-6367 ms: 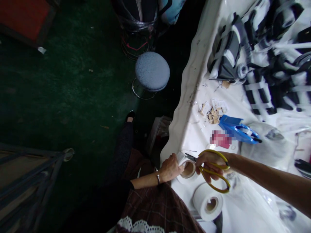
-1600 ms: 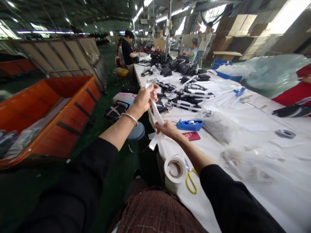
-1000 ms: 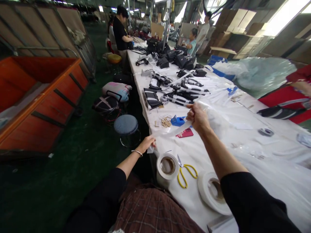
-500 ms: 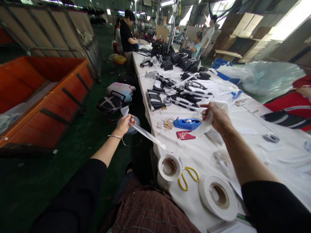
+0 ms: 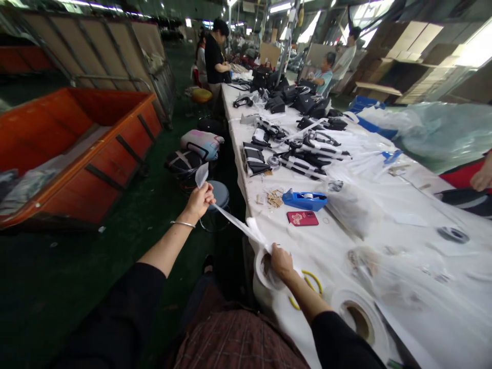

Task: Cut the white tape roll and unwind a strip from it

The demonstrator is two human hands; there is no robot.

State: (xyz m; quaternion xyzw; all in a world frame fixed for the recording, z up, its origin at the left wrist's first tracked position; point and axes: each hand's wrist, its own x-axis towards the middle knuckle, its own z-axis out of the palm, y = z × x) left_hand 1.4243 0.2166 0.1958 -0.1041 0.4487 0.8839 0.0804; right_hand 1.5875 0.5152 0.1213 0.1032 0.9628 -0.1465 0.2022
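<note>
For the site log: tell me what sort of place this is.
Most likely a factory packing or assembly hall: a long white-covered worktable piled with black bags, co-workers along it, stacked cardboard cartons, and an orange bin cart on the floor.

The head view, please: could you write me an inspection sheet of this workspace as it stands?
Surface: long table under a white cover.
Job's things: white strip stretched from the near roll out over the table edge; second roll lies beside it; yellow scissors partly hidden behind the right forearm.
Clutter: blue tape dispenser, red phone, small tan tags, black and white straps, clear plastic bags.
Grips: left hand pinches the strip's free end; right hand rests on the near roll.
Cables: nothing seen.
Surroundings: orange cart, round stool, bags on the green floor, people at the far end.
</note>
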